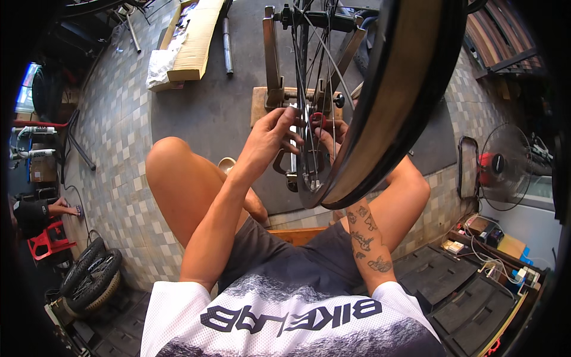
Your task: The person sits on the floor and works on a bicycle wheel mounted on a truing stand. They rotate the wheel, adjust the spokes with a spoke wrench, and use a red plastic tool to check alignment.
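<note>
A spoked bicycle wheel (389, 101) stands upright in a metal truing stand (272, 53), its rim and black tyre rising close on the right. The stand rests on a wooden base block (259, 106). My left hand (269, 140) is at the left side of the spokes (302, 65), fingers loosely bent and apart, tips close to the stand's upright part. My right hand (330, 140) is beyond the spokes, partly hidden by them and the rim. Its fingers are closed on a small red spoke wrench (317, 119) at the spokes.
A long open cardboard box (199, 44) and a metal tube (227, 47) lie on the dark mat (184, 113). Loose tyres (89, 273) and a red stool (50, 240) are at left, near another person's leg (59, 208). At right are a fan (504, 166) and black cases (464, 297).
</note>
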The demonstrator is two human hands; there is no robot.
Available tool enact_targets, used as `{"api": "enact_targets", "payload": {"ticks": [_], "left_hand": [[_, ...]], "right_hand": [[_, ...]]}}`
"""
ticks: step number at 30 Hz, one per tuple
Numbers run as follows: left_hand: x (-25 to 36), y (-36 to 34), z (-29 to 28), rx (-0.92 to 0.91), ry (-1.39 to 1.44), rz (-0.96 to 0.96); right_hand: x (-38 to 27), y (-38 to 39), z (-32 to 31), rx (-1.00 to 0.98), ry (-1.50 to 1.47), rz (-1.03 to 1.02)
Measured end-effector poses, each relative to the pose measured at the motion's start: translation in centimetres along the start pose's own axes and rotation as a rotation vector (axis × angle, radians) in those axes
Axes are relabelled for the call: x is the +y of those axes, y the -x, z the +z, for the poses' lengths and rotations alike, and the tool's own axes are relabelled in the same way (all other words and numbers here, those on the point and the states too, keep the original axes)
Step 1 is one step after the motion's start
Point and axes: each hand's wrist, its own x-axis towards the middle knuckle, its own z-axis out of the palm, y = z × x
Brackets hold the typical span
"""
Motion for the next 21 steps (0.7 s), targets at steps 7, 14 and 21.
{"api": "enact_targets", "payload": {"ticks": [7,14,21], "left_hand": [[0.7,-0.5,-0.6,-0.080,-0.185,-0.123],[0.4,-1.2,0.0,0.020,-0.140,-0.117],[-1.8,-1.8,-0.5,-0.013,-0.055,0.063]], "right_hand": [[0.9,-0.2,0.0,0.039,-0.190,0.032],[0.8,1.0,-0.5,0.015,-0.009,-0.063],[-1.4,2.5,-0.1,-0.056,-0.066,-0.005]]}}
